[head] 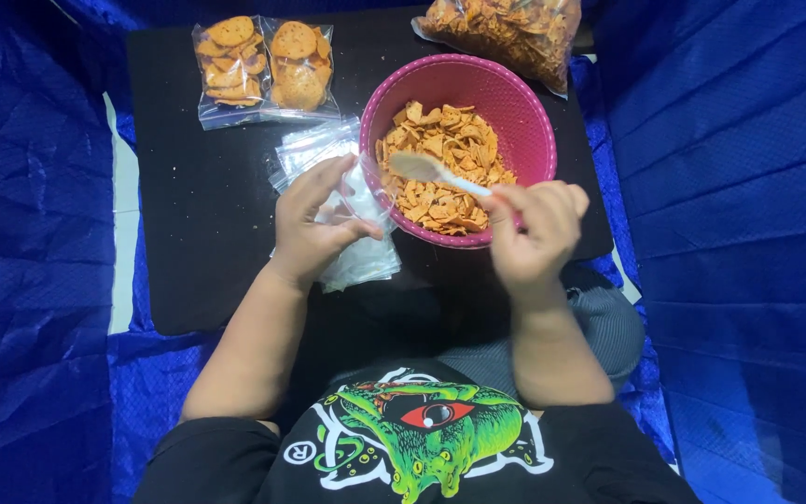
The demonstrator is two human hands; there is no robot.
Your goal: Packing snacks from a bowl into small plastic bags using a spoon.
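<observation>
My right hand (534, 229) grips a white plastic spoon (426, 170), its bowl lying over the orange chips (440, 168) inside a pink round basket (524, 121). My left hand (314, 219) pinches a clear plastic bag (361, 201) just left of the basket's rim, above a pile of empty clear bags (352, 266). Everything rests on a black low table (188, 205).
Two filled, sealed chip bags (263, 65) lie at the table's far left. A large clear bag of chips (506, 33) sits at the far right edge. Blue tarpaulin (748, 233) surrounds the table on all sides. My lap is against the near edge.
</observation>
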